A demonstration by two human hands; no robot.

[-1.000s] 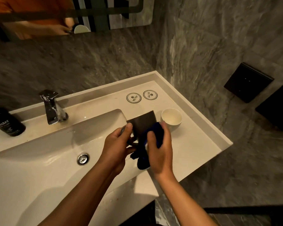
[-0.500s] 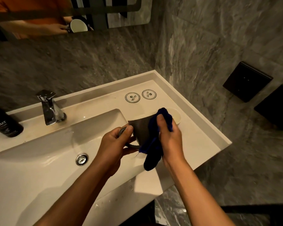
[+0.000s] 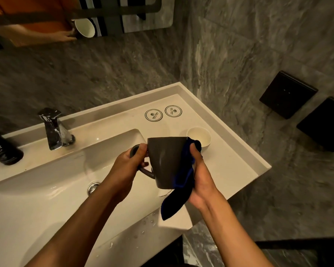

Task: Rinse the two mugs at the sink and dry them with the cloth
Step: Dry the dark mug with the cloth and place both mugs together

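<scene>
A dark grey mug (image 3: pixel 165 160) is held in the air over the right edge of the white sink (image 3: pixel 46 193), mouth facing away from me. My left hand (image 3: pixel 128 166) grips its handle. My right hand (image 3: pixel 201 174) presses a dark blue cloth (image 3: pixel 181 182) against the mug's right side; the cloth's tail hangs below the mug. A second, white mug (image 3: pixel 199 138) stands upright on the counter just behind, partly hidden by the cloth and my fingers.
A chrome tap (image 3: pixel 54 130) stands at the back of the basin, with a black bottle (image 3: pixel 3 149) to its left. Two round coasters (image 3: pixel 163 113) lie at the counter's back right. Water drops dot the front rim. Grey stone walls close in behind and right.
The grey mug has been lifted and turned so its side faces me. My right hand with the cloth has slid from the mug's top rim down along its right side.
</scene>
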